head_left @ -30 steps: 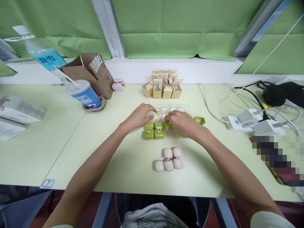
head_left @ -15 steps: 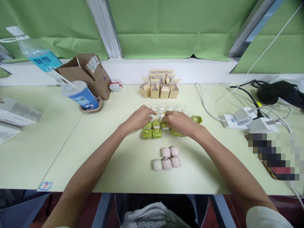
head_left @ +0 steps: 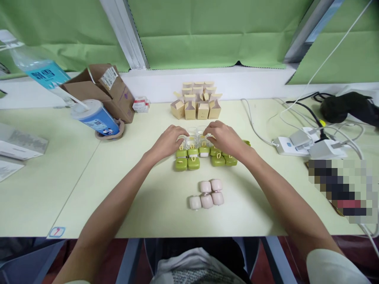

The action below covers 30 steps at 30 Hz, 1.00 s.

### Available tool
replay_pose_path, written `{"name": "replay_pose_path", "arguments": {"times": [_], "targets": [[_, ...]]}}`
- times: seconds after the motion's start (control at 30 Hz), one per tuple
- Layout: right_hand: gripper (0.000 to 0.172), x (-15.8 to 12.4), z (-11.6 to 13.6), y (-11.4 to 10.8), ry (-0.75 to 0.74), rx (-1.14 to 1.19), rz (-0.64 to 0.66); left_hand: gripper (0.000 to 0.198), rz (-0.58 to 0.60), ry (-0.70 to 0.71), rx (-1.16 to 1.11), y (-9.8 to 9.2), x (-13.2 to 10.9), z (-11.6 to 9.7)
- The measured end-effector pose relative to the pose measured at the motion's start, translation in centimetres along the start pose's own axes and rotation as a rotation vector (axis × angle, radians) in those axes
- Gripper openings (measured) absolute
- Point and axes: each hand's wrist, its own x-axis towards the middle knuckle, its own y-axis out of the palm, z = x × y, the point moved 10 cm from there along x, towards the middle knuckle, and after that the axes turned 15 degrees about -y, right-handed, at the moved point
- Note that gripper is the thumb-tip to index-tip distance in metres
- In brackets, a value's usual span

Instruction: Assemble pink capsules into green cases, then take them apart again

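Rows of clear plastic containers (head_left: 192, 140) lie between my two hands, partly hidden by the fingers. My left hand (head_left: 169, 140) hovers at their left edge, its thumb and fingers curved and apart. On the other side, my right hand (head_left: 223, 137) reaches over their right part with its thumb and fingers also apart. Nearer to me are several small green cases with yellow loops (head_left: 194, 163). A green case with a white lower part (head_left: 204, 150) stands between the hands, touched by neither. My right hand and wrist hide some green cases.
Several pale pink rounded cases (head_left: 207, 201) lie nearer the table's front edge. Small open cardboard boxes (head_left: 190, 110) stand by the wall. At left are a blue tub (head_left: 96, 118), a brown carton (head_left: 121, 94) and a bottle (head_left: 44, 73). A power strip (head_left: 291, 146) with cables lies right.
My right hand has lifted away from the green cases and moved slightly farther out, its fingers now apart. The green case with the white lower part is uncovered. My left hand shifted slightly.
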Motion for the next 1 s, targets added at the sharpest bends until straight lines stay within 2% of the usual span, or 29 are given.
{"name": "replay_pose_path", "arguments": {"times": [0.1, 0.2, 0.43, 0.77, 0.87, 1.0], "targets": [[0.036, 0.3, -1.6, 0.2, -0.002, 0.012, -0.068, 0.037, -0.045, -0.025, 0.009, -0.2, 0.3, 0.8], [0.037, 1.0, -2.7, 1.2, -0.017, 0.048, -0.060, 0.034, -0.066, -0.070, 0.008, -0.2, 0.7, 2.0], [0.036, 2.4, -2.3, 3.0, -0.013, 0.083, 0.049, 0.032, -0.067, -0.128, 0.024, 0.4, 1.3, 3.1], [0.033, 2.5, -2.5, 3.8, -0.022, 0.196, 0.034, 0.029, -0.078, -0.125, 0.031, 0.8, 1.7, 3.2], [0.036, 2.3, -2.6, 3.4, -0.024, 0.205, 0.020, 0.030, -0.078, -0.128, 0.028, 0.7, 1.6, 3.1], [0.032, 1.7, -2.8, 1.1, -0.049, 0.228, -0.065, 0.032, -0.069, -0.139, 0.007, 0.6, 1.5, 3.1]]}}
